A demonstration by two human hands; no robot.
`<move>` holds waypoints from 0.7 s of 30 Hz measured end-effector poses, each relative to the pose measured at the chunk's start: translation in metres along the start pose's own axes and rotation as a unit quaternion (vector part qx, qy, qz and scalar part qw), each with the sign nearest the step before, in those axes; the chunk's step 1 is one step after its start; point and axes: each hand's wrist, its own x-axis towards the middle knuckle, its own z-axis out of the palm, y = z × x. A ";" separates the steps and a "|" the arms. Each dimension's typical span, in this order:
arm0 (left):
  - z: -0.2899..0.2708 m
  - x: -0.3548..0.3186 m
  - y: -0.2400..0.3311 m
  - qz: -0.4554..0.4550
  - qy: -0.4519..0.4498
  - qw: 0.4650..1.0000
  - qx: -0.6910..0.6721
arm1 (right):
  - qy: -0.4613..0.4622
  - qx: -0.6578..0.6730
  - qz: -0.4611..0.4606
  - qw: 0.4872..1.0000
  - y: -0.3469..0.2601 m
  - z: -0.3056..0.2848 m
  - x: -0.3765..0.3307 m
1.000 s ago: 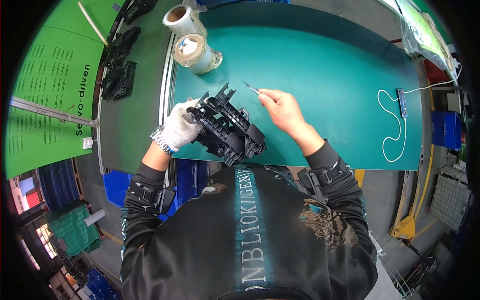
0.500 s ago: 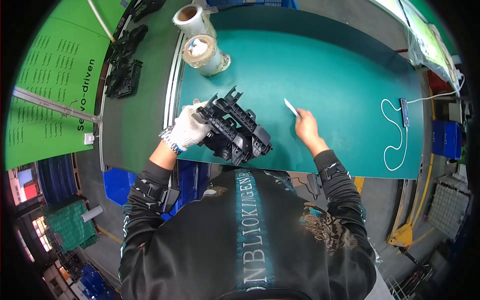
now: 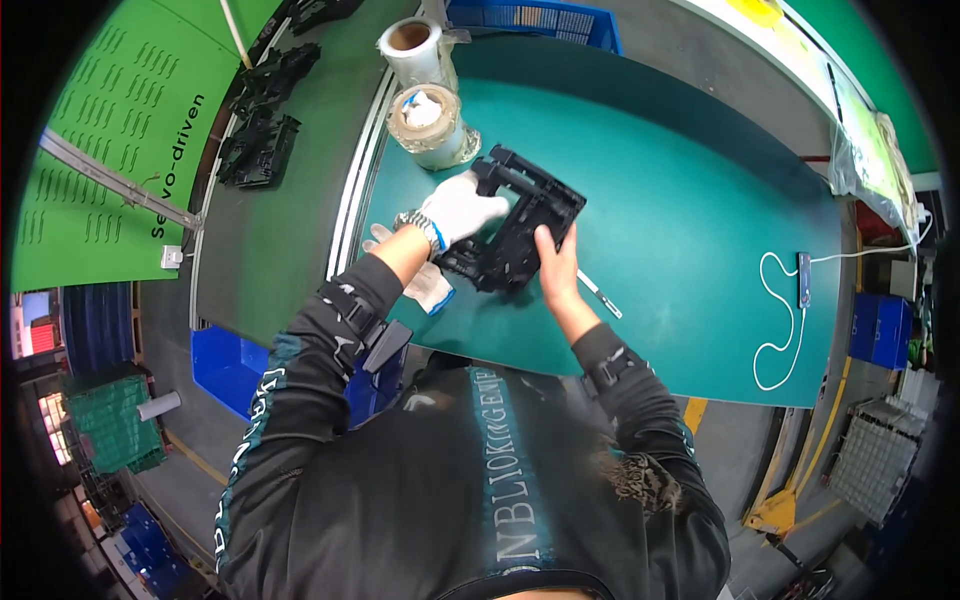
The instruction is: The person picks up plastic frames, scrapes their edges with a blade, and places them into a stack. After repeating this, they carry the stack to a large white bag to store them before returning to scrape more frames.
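Both my hands hold a black moulded plastic part [image 3: 545, 215], an open frame with ribs and slots, tilted above the green tabletop. My left hand [image 3: 462, 212], in a white knit glove, grips its left side; some fingers are hidden behind the frame. My bare right hand [image 3: 557, 262] holds the lower right side, thumb on the near face and the other fingers partly hidden. A slim utility knife [image 3: 602, 297] lies on the table just right of my right wrist. A loose white glove [image 3: 428, 288] with a blue cuff edge lies under my left forearm.
Two rolls of clear film, a far roll [image 3: 414, 58] and a near roll [image 3: 436, 130], stand upright at the table's far left. On the left belt [image 3: 310, 165] sit several similar black parts [image 3: 258, 150]. A white cable [image 3: 790, 320] with a small device lies at the right.
The knife has left my right hand and lies on the table. That hand has moved left onto the black part, which has turned and shifted right and away. The loose glove has come into view.
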 end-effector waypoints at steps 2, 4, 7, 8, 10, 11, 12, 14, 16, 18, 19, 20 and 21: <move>-0.019 0.032 -0.004 0.012 0.023 0.998 -0.059 | -0.017 0.121 0.030 0.992 0.007 0.014 0.055; -0.021 0.053 -0.010 0.036 0.056 0.982 -0.178 | -0.016 0.135 0.070 0.988 0.011 0.021 0.096; 0.016 0.062 -0.015 0.048 0.026 0.959 -0.277 | -0.001 0.160 0.160 0.974 0.038 0.013 0.126; 0.022 0.063 -0.017 0.056 0.010 0.945 -0.322 | 0.018 0.113 0.196 0.974 0.042 0.017 0.135; 0.032 0.065 -0.024 0.071 0.008 0.926 -0.370 | 0.059 0.017 0.265 0.962 0.052 0.023 0.143; 0.030 0.067 -0.031 0.082 0.008 0.905 -0.417 | 0.057 0.018 0.261 0.963 0.052 0.035 0.145; 0.028 0.070 -0.036 0.093 0.006 0.882 -0.462 | 0.082 -0.005 0.216 0.973 0.052 0.048 0.145; 0.020 0.070 -0.036 0.105 0.011 0.904 -0.414 | 0.137 -0.053 0.123 0.982 0.048 0.061 0.147; 0.016 0.071 -0.034 0.118 0.017 0.941 -0.315 | 0.113 -0.037 0.101 0.988 0.044 0.059 0.147; 0.029 0.070 -0.046 0.119 0.024 0.934 -0.335 | 0.062 -0.006 0.065 0.996 0.039 0.057 0.140; 0.039 0.068 -0.055 0.118 0.028 0.928 -0.352 | 0.057 -0.007 0.063 0.996 0.034 0.058 0.135; 0.048 0.068 -0.064 0.117 0.033 0.921 -0.370 | 0.040 -0.071 0.046 0.996 0.031 0.061 0.129; 0.054 0.067 -0.069 0.118 0.035 0.921 -0.371 | 0.028 -0.134 0.028 0.990 0.025 0.062 0.124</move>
